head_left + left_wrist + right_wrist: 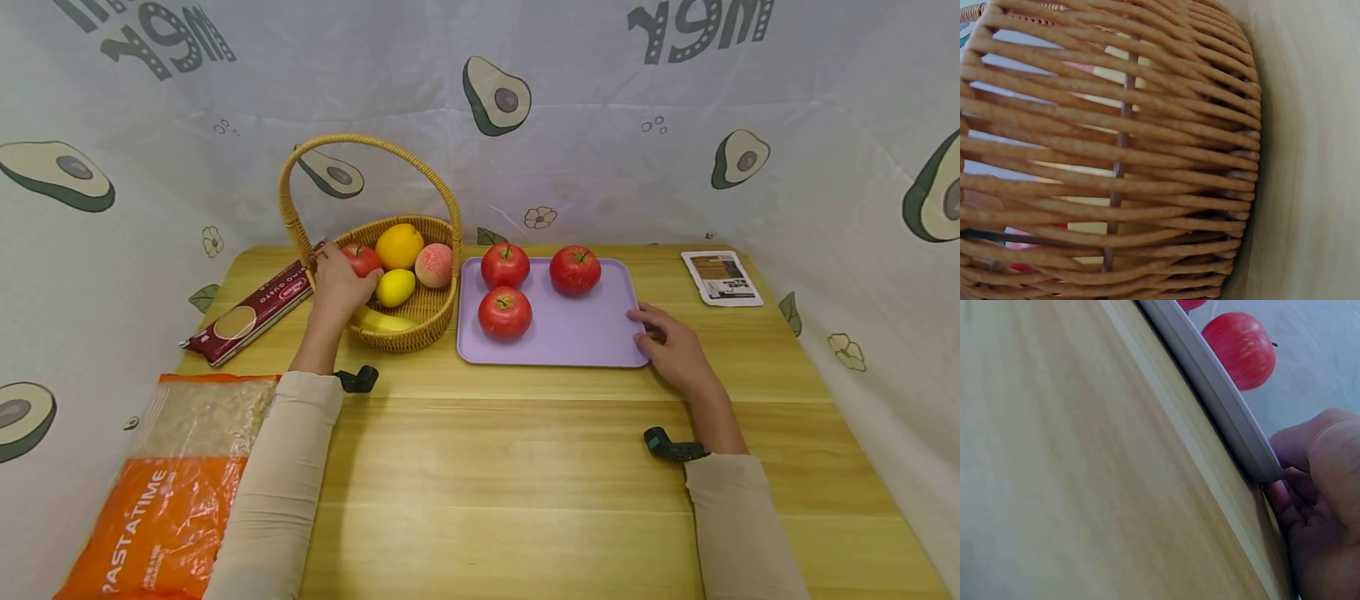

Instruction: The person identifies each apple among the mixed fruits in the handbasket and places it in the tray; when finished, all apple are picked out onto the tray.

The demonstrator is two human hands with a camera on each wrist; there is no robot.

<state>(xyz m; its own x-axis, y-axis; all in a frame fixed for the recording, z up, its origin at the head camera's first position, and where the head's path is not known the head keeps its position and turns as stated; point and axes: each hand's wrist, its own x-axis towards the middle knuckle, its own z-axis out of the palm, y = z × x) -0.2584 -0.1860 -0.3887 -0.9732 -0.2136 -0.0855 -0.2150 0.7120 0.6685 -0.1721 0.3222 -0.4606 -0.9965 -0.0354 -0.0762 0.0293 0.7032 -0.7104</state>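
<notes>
At the left side of a wicker basket (420, 337), my left hand (341, 285) holds a red apple (362, 259), partly hidden by the hand. Beside that apple in the basket lie a large yellow lemon (400, 247), a smaller lemon (395, 287), a peach (435, 265) and a banana (384, 322). The left wrist view is filled by the basket's woven wall (1166, 150). My right hand (671, 348) pinches the right edge of a lilac tray (577, 333); in the right wrist view, thumb and fingers meet at its rim (1260, 459). Three red apples (505, 313) sit on the tray.
A maroon spaghetti pack (251, 318) lies left of the basket, and an orange pasta bag (176, 483) is by the left forearm. At the back right lies a flat white-and-brown packet (722, 278). The tall basket handle (375, 142) arches over the fruit. Behind the table hangs a printed cloth.
</notes>
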